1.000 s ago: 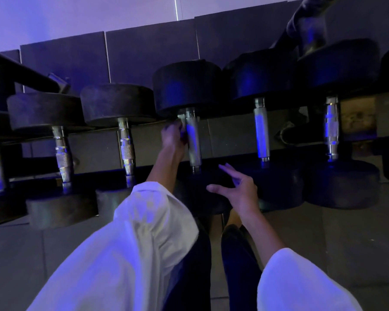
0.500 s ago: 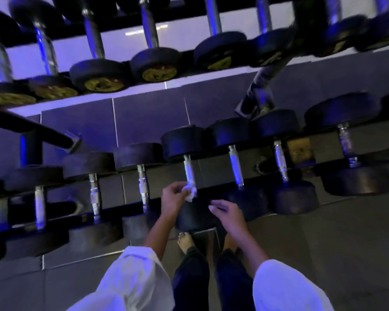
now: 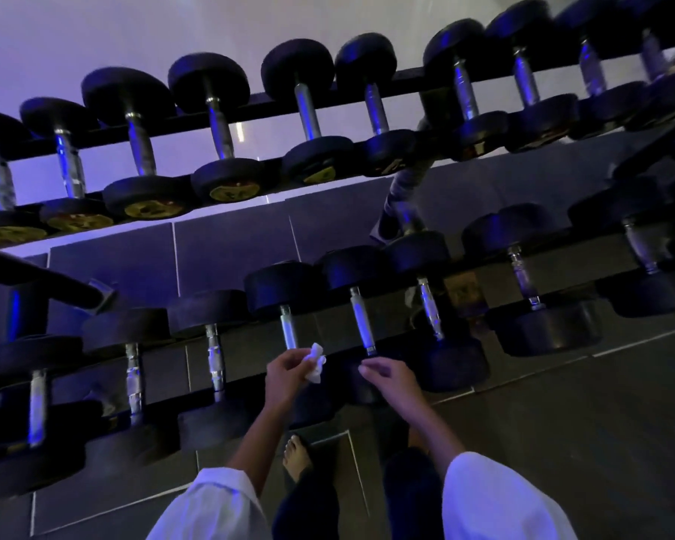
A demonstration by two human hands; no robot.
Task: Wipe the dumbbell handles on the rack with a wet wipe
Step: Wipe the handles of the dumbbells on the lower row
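Our left hand [image 3: 285, 371], clenched on the crumpled wipe [image 3: 315, 362], has just come off the handle [image 3: 289, 332] to hang just below it, our right hand [image 3: 386, 378] loose nearby, so the next handle [image 3: 361, 320] looks due.

Dumbbell handles [image 3: 360, 316]: bright polished metal, some with what seems to be rough knurled bands, though blur hides detail. Dumbbell heads [image 3: 282, 287]: matt black, rubber-like. Wet wipe [image 3: 315, 362]: soft, crumpled white cloth or paper. Rack [image 3: 250, 350]: dark matt metal. Floor [image 3: 585, 442]: smooth grey tile. Sleeves [image 3: 495, 500]: white cloth.
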